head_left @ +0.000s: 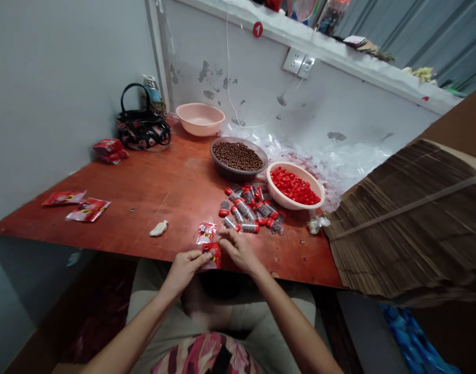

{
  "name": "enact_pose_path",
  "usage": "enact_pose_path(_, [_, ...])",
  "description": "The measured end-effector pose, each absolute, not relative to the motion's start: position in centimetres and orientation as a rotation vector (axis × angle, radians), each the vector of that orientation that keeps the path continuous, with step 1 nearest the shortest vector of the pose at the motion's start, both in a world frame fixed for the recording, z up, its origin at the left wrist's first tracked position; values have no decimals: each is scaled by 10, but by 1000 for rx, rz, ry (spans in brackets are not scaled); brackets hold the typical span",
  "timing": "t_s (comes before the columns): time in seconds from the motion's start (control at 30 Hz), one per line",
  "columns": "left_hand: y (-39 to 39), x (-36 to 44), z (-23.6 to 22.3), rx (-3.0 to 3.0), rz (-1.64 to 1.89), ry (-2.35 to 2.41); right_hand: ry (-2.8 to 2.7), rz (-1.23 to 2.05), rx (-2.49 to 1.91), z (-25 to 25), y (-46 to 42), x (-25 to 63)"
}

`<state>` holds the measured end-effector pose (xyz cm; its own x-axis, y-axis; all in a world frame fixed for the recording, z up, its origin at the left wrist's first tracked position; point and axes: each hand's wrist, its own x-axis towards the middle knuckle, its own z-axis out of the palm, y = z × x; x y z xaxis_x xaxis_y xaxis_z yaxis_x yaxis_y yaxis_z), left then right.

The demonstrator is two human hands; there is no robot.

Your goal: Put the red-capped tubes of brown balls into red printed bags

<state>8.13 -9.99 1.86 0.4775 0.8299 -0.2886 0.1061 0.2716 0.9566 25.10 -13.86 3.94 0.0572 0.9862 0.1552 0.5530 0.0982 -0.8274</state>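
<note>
Left hand [185, 271]: pinched tight on the red packet [211, 255], seems to steady it.
Right hand [238, 250]: fingers curled at its edge, can't tell if gripping.
Capped tubes [245, 206]: heaped just beyond, easy reach.

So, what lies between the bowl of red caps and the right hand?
The head view shows a pile of clear red-capped tubes.
</note>
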Motion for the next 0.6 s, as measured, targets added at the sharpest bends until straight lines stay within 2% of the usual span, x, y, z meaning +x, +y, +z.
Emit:
enact_pose_path(0.13, [-102, 82, 18, 981, 643, 976, -2343, 43, -1629, 55, -110, 285])
enact_pose_path(0.27, [-102, 83, 23, 703, 675, 952, -2671, -217, -1594, 54, -86, 310])
enact_pose_path(0.4, [-97, 86, 26, 519, 770, 907, -2573, -163, -1642, 49, -83, 316])
enact_pose_path(0.57, [-89, 95, 26, 286, 888, 886, -2020, 149, -1813, 38, -126, 290])
enact_pose_path(0.6, [-88, 99, 26, 245, 897, 878, -1833, 315, -1821, 34, -140, 280])
